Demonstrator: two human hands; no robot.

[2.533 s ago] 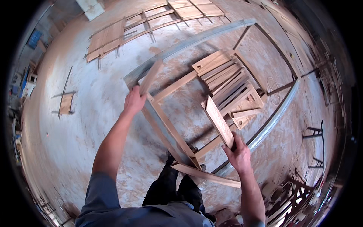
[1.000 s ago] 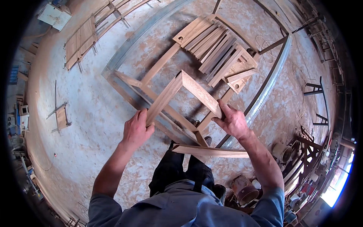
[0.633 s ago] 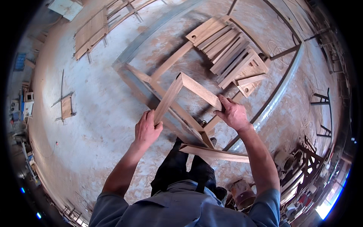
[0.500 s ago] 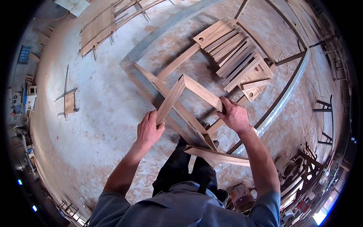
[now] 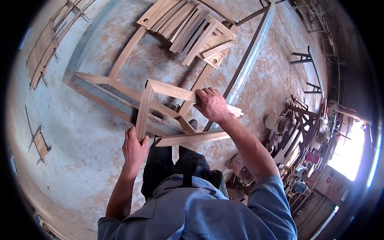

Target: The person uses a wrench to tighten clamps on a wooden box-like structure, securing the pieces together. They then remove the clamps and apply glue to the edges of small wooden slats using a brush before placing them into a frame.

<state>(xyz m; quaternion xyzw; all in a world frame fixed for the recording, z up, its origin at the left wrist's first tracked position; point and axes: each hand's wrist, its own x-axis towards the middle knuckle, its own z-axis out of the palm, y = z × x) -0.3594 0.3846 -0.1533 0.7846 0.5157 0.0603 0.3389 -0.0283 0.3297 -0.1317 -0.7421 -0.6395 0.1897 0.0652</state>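
A corner of two joined light-brown wooden rails [image 5: 172,91] is held up in front of me. My left hand [image 5: 134,149] grips the near end of its left rail. My right hand [image 5: 213,105] wraps over the far rail, whose stepped tip sticks out to the right of the fingers. Close to my waist lies a separate wooden rail [image 5: 192,138], its left end near my left hand. Below stands a large rectangular wood and metal framework [image 5: 100,103], partly hidden by the held rails.
Beyond the framework, several wooden slats [image 5: 188,34] lie on boards with round holes. A bucket [image 5: 275,123] and a heap of timber [image 5: 306,120] stand at right. A dark metal frame [image 5: 308,72] is farther right. Clamped panels [image 5: 42,52] lie at far left on the stained floor.
My view has swung to the right, so the framework and slats appear farther left. The held corner has turned slightly clockwise. Both hands keep their grip.
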